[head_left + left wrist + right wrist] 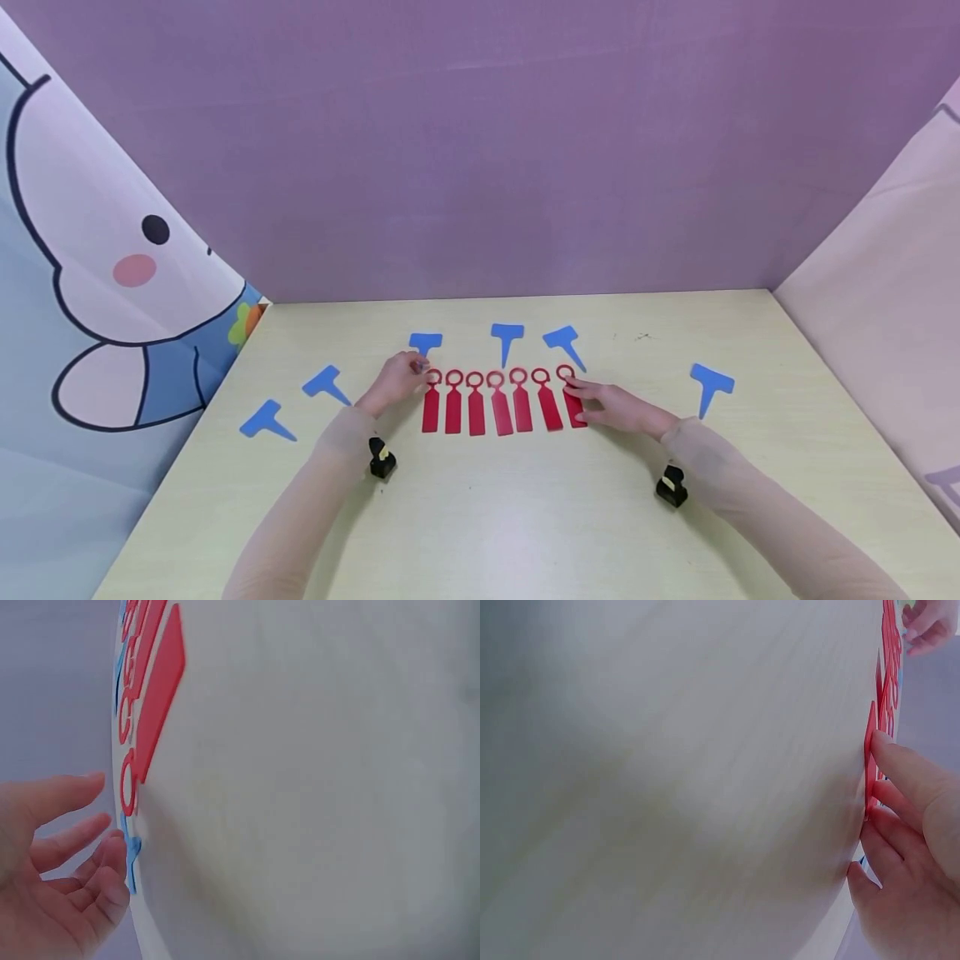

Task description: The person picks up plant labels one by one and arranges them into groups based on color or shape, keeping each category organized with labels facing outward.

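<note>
Several red tags, each with a ring at its top end, lie side by side in a row on the table. My left hand [397,381] hovers beside the ring of the leftmost red tag [430,411]. In the left wrist view its thumb stands apart from its loosely bent fingers, with nothing between them. A blue T-shaped label [426,341] lies just beyond that hand, partly hidden by it. At the row's other end my right hand [618,408] rests its fairly straight fingers and thumb on the rightmost red tag [870,761], which lies flat and is partly covered.
Behind the row lie two blue T-shaped labels, a middle one [507,333] and a slanted one [562,340]. Two more, a nearer label [264,418] and a farther label [326,382], lie left; another label [711,383] lies right. A purple partition [517,167] stands behind the table [495,517].
</note>
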`<state>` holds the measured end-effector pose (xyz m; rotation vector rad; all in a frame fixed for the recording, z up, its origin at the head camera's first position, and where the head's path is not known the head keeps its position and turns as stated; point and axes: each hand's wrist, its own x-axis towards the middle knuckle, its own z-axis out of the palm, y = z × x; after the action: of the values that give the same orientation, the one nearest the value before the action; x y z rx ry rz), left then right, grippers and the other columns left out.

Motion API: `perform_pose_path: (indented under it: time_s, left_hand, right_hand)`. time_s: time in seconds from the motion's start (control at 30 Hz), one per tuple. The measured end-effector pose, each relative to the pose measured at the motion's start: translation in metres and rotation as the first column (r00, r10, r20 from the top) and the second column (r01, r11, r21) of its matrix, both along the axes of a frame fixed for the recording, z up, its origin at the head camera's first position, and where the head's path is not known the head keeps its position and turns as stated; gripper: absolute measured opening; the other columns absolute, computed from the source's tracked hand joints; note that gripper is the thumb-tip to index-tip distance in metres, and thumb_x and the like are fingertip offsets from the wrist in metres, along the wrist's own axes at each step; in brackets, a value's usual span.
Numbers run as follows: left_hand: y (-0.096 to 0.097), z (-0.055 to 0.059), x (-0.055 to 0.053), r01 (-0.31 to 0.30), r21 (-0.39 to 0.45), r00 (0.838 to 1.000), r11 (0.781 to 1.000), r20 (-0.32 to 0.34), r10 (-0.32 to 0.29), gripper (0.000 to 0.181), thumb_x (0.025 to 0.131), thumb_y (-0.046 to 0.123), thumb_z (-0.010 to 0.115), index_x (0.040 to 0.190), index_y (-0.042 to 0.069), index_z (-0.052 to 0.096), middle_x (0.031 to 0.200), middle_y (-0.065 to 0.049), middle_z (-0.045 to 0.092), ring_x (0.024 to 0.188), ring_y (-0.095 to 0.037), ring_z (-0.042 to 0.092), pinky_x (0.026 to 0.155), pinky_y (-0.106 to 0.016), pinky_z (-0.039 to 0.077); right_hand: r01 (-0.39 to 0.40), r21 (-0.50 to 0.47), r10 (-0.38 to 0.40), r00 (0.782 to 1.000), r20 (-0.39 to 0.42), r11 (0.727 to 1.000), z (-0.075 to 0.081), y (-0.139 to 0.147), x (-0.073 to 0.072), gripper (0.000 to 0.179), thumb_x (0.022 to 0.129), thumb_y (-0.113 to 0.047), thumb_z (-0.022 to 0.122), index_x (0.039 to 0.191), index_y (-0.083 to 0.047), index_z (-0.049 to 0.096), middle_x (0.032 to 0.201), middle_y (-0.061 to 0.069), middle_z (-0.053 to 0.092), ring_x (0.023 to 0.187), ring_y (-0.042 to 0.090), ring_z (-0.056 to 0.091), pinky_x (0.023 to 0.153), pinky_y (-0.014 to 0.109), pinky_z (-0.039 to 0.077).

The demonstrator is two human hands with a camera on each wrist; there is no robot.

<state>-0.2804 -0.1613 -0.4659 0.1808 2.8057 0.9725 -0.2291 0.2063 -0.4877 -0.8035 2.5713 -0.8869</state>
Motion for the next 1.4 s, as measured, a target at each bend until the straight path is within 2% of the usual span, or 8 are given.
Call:
perform_pose_path:
  time_s: [0.23, 0.47, 0.7, 0.9, 1.03, 1.3, 1.4]
  left_hand:
    - [-0.009, 0.010, 0.005, 0.036, 0.021, 0.999, 0.999, -0.017, -0.035, 0.029, 0.086, 0.014, 0.058, 0.110, -0.003, 0.056, 0.089, -0.013, 0.056, 0.077, -0.022, 0.053, 0.058, -0.025, 0.047]
    - [-0.023, 0.015, 0.011, 0.068, -0.001, 0.997, 0.998, -0.026, -0.068, 0.026, 0.086, 0.013, 0.056, 0.107, -0.002, 0.058, 0.095, -0.013, 0.058, 0.085, -0.024, 0.054, 0.068, -0.030, 0.048]
    - [-0.036, 0.021, 0.019, 0.110, -0.036, 0.990, 0.993, -0.085, -0.113, 0.022, 0.086, 0.010, 0.056, 0.103, -0.004, 0.059, 0.092, -0.014, 0.060, 0.081, -0.025, 0.056, 0.071, -0.035, 0.048]
    - [-0.048, 0.025, 0.024, 0.106, -0.066, 0.989, 0.992, -0.092, -0.112, 0.023, 0.085, 0.011, 0.057, 0.103, -0.004, 0.059, 0.092, -0.014, 0.060, 0.080, -0.025, 0.056, 0.071, -0.036, 0.048]
    - [-0.059, 0.029, 0.029, 0.097, -0.084, 0.992, 0.992, -0.070, -0.103, 0.024, 0.086, 0.010, 0.055, 0.106, -0.005, 0.058, 0.095, -0.016, 0.060, 0.083, -0.027, 0.056, 0.072, -0.038, 0.047]
    - [-0.087, 0.034, 0.039, 0.105, -0.068, 0.991, 0.992, -0.076, -0.110, 0.026, 0.087, 0.007, 0.054, 0.107, -0.009, 0.055, 0.097, -0.021, 0.058, 0.084, -0.030, 0.055, 0.069, -0.037, 0.048]
    - [-0.098, 0.034, 0.042, 0.077, -0.081, 0.994, 0.994, -0.071, -0.083, 0.027, 0.086, 0.009, 0.055, 0.108, -0.006, 0.055, 0.098, -0.019, 0.058, 0.085, -0.029, 0.055, 0.070, -0.037, 0.048]
  right_hand:
    - [0.005, 0.006, -0.005, 1.000, 0.012, 1.000, 0.000, 0.000, 0.000, 0.055, 0.082, -0.012, 0.062, 0.131, -0.002, 0.040, 0.141, 0.015, 0.029, 0.127, 0.038, 0.026, 0.091, 0.038, 0.042]
    - [0.007, 0.001, -0.007, 1.000, 0.019, 1.000, 0.000, 0.000, 0.001, 0.054, 0.083, -0.013, 0.062, 0.131, -0.002, 0.040, 0.141, 0.014, 0.028, 0.127, 0.037, 0.025, 0.092, 0.038, 0.041]
    - [0.010, -0.008, -0.010, 0.999, 0.034, 1.000, 0.000, 0.000, 0.001, 0.054, 0.083, -0.013, 0.061, 0.132, -0.002, 0.039, 0.142, 0.014, 0.027, 0.127, 0.036, 0.025, 0.092, 0.038, 0.041]
    - [0.002, -0.011, -0.001, 1.000, 0.020, 1.000, 0.001, 0.000, 0.001, 0.054, 0.083, -0.013, 0.061, 0.131, -0.001, 0.039, 0.142, 0.015, 0.027, 0.127, 0.037, 0.026, 0.093, 0.039, 0.040]
    - [-0.004, -0.008, 0.004, 1.000, 0.017, 1.000, 0.001, 0.000, 0.001, 0.054, 0.083, -0.012, 0.061, 0.131, -0.001, 0.039, 0.141, 0.016, 0.028, 0.126, 0.037, 0.027, 0.091, 0.037, 0.042]
    - [-0.005, -0.005, 0.005, 1.000, 0.019, 1.000, 0.000, 0.000, 0.001, 0.054, 0.083, -0.013, 0.061, 0.131, -0.001, 0.039, 0.141, 0.015, 0.028, 0.127, 0.037, 0.027, 0.090, 0.036, 0.043]
    - [0.004, -0.001, -0.004, 1.000, 0.022, 1.000, 0.000, 0.000, 0.001, 0.054, 0.083, -0.014, 0.061, 0.132, -0.002, 0.039, 0.141, 0.015, 0.028, 0.127, 0.037, 0.026, 0.091, 0.038, 0.042]
